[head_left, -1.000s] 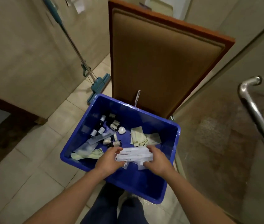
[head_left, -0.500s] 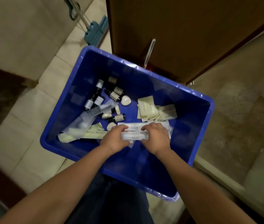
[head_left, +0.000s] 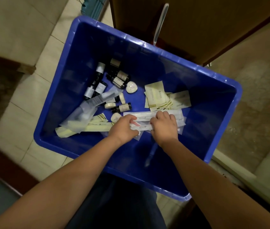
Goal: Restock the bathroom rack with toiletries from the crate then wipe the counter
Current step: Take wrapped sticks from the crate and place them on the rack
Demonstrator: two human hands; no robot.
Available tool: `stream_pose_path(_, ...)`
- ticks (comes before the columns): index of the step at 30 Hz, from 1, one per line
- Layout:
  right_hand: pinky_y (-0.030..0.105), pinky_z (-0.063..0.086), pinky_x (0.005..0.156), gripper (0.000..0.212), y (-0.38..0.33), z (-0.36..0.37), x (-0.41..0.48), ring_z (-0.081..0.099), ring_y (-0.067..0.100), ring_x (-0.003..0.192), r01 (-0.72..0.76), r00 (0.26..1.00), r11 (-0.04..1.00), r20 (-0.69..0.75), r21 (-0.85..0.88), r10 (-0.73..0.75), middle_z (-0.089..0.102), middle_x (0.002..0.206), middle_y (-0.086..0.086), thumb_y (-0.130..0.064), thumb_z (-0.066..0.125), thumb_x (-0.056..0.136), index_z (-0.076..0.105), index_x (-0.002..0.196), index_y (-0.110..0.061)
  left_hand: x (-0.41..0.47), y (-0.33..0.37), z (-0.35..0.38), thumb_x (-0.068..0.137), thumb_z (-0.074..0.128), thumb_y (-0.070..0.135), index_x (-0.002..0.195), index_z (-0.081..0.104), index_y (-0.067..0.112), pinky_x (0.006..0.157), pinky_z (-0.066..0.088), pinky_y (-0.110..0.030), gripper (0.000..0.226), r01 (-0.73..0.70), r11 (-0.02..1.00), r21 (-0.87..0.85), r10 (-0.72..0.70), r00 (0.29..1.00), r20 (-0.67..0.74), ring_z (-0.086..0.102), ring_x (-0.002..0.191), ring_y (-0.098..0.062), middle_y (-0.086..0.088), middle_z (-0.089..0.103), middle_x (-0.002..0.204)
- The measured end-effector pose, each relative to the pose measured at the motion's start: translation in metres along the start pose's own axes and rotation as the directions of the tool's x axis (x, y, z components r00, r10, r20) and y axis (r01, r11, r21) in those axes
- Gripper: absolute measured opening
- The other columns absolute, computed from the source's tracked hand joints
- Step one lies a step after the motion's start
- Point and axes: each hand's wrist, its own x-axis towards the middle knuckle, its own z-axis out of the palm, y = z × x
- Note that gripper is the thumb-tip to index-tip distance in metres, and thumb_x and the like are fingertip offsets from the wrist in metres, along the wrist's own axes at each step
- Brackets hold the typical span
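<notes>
A blue plastic crate stands on the floor below me, holding toiletries. Both hands are inside it on a bundle of long white wrapped packets. My left hand grips the bundle's left end and my right hand grips its right part, fingers curled over it. Several small dark bottles lie at the crate's far left, with round white soaps beside them. Cream sachets lie just beyond my right hand. Clear plastic sleeves and yellow packets lie at the left.
A brown wooden door stands open just beyond the crate, with a silver handle on its edge. A teal mop head lies on the tiled floor at the top left. A glass shower partition and stone sill run along the right.
The view has tilted down and closer to the crate. Both hands have stayed on the white packets and drawn slightly nearer together, gathering them.
</notes>
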Motion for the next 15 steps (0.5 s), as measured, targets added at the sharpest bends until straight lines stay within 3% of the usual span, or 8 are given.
stream_pose_path(5, 0.037, 0.035, 0.093, 0.028, 0.002, -0.015, 0.001, 0.049, 0.024, 0.107, -0.042, 0.999, 0.982, 0.02, 0.185, 0.039, 0.059, 0.112, 0.002, -0.023, 0.05, 0.092, 0.063, 0.117, -0.021, -0.005, 0.01, -0.01, 0.078, 0.074, 0.016, 0.122, 0.057, 0.025, 0.094, 0.05, -0.035, 0.047, -0.016, 0.997, -0.075, 0.009, 0.996, -0.093, 0.059, 0.108, -0.015, 0.004, 0.06, 0.121)
stream_pose_path(8, 0.036, 0.042, 0.079, 0.019, 0.003, -0.027, -0.002, 0.056, 0.024, 0.091, -0.182, 0.981, 0.916, 0.004, 0.358, 0.193, 0.063, 0.095, 0.002, -0.024, 0.048, 0.09, 0.063, 0.1, -0.018, -0.01, 0.023, -0.02, 0.081, 0.075, 0.021, 0.128, 0.052, 0.023, 0.089, 0.052, -0.032, 0.052, -0.081, 0.973, -0.214, 0.035, 0.977, -0.208, 0.06, 0.106, -0.014, 0.004, 0.059, 0.122)
stream_pose_path(10, 0.033, 0.045, 0.07, 0.013, 0.001, -0.037, 0.0, 0.058, 0.021, 0.08, -0.312, 0.948, 0.729, 0.15, 0.609, 0.28, 0.063, 0.087, 0.0, -0.026, 0.049, 0.089, 0.06, 0.094, -0.022, -0.012, 0.033, -0.027, 0.082, 0.075, 0.025, 0.134, 0.047, 0.02, 0.086, 0.051, -0.026, 0.059, -0.087, 0.92, -0.381, -0.005, 0.972, -0.233, 0.06, 0.103, -0.01, 0.003, 0.059, 0.118)
stream_pose_path(12, 0.031, 0.045, 0.065, 0.009, -0.005, -0.047, 0.005, 0.059, 0.016, 0.076, -0.37, 0.928, 0.482, 0.287, 0.794, 0.24, 0.064, 0.083, -0.004, -0.022, 0.053, 0.087, 0.061, 0.091, -0.024, -0.013, 0.042, -0.033, 0.085, 0.073, 0.028, 0.135, 0.048, 0.015, 0.085, 0.049, -0.021, 0.057, -0.06, 0.882, -0.467, -0.029, 0.983, -0.182, 0.062, 0.101, -0.009, 0.001, 0.062, 0.116)
stream_pose_path(15, 0.026, 0.045, 0.063, 0.013, -0.017, -0.061, 0.011, 0.06, 0.013, 0.073, -0.367, 0.93, 0.328, 0.348, 0.87, 0.118, 0.065, 0.078, -0.003, -0.009, 0.055, 0.083, 0.064, 0.082, -0.018, -0.013, 0.051, -0.038, 0.088, 0.069, 0.024, 0.12, 0.062, 0.006, 0.093, 0.052, -0.032, 0.037, -0.04, 0.862, -0.505, -0.019, 0.994, -0.111, 0.065, 0.104, -0.019, -0.008, 0.069, 0.112)
